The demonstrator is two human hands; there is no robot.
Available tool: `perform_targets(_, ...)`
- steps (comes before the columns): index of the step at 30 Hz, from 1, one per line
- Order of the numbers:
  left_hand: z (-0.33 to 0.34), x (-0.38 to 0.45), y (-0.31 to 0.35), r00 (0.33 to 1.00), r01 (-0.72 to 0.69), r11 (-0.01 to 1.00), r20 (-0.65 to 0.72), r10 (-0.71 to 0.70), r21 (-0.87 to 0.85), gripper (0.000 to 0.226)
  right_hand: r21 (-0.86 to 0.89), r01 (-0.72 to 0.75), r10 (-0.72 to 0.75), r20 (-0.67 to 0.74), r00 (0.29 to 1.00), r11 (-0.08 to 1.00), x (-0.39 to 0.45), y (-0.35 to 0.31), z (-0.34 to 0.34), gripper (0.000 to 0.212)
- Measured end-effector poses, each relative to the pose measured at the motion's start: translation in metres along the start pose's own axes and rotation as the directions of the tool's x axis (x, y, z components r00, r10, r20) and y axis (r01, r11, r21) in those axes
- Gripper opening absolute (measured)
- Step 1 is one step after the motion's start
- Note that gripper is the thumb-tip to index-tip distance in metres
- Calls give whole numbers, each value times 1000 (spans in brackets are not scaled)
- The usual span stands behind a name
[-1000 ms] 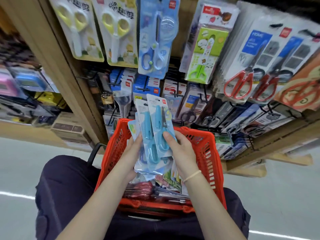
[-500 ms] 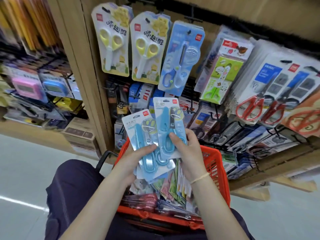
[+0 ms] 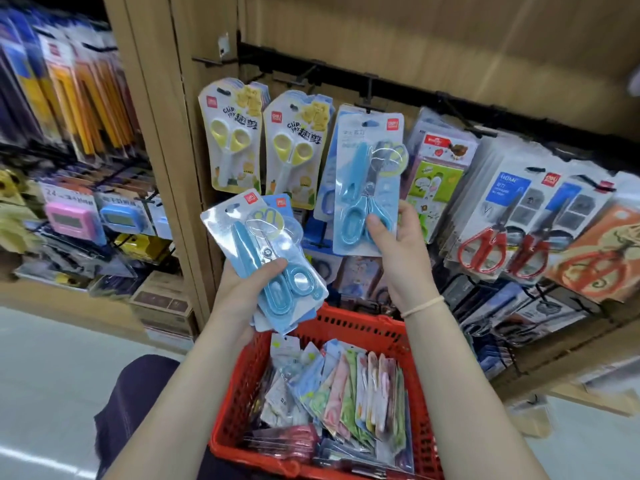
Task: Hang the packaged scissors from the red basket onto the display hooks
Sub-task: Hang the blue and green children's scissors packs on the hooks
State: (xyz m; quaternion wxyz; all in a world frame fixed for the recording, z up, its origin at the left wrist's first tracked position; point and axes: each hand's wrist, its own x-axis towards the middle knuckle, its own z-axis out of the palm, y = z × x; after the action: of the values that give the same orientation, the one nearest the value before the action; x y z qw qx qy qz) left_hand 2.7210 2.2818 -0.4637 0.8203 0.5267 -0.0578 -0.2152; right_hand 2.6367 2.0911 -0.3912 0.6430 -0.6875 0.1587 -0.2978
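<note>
Many packs of scissors [image 3: 346, 393] stand on edge inside the red basket [image 3: 235, 393]. The left hand [image 3: 242, 289] grips a stack of blue packs [image 3: 266, 258]; the right hand [image 3: 401, 251] pinches one blue pack [image 3: 363, 181] against the display hooks [image 3: 367, 95] above pale floor [image 3: 52, 375].

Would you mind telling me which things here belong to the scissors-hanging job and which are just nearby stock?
Part of the job:
- blue scissors pack in the right hand
- stack of blue scissors packs in the left hand
- red basket
- display hooks

Just nearby:
- yellow scissors packs
- red-handled scissors
- pink timer
</note>
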Motion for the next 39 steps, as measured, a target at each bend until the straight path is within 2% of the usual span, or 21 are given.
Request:
perform_targets(3,5,1,3,1000,4,1000,-9,-4,-9,42,-32,8,-9,-31,999,999,9,3,6,19)
perform_targets(10,3,3,1,999,31,999,21,-31,-20,55,-25,-35,33,-89,996,999,20,12,13,19)
perform_targets(12,3,2,2,998,35,999,50,-34,-17,64,-13,-55,54,-94,994,998,23,13,16,16)
perform_targets(15,0,1,3,996,31,999,82,-30,-10,76,22,-142,143,-70,987,990,24,19,21,14)
perform_targets(19,-2,0,3,995,10,1000,101,-10,3,64,38,-264,266,-57,962,964,26,25,21,28)
perform_targets(21,-2,1,3,994,8,1000,107,-9,3,56,-12,-362,362,12,932,932,23,24,20,35)
perform_targets(23,-2,2,3,993,11,1000,117,-11,0,61,-107,-433,442,80,894,895,14,23,20,39)
perform_targets(25,-1,4,3,991,13,1000,135,-14,2,69,-179,-415,430,55,901,892,2,23,20,43)
perform_targets(27,0,5,2,989,15,1000,148,-16,12,65,-244,-321,340,38,940,915,-13,24,22,41)
perform_targets(30,5,6,-2,988,11,999,154,-17,39,47,-329,-243,312,175,934,912,-36,29,31,36)
perform_targets(31,8,5,-4,989,13,999,147,-20,46,48,-324,-240,314,197,929,915,-42,32,33,35)
perform_targets(35,12,4,-6,993,36,998,110,-41,45,75,-271,-270,330,204,922,924,-46,37,26,33)
perform_targets(39,11,4,-2,988,26,998,148,-33,49,71,-117,-289,308,207,928,950,-43,38,16,26)
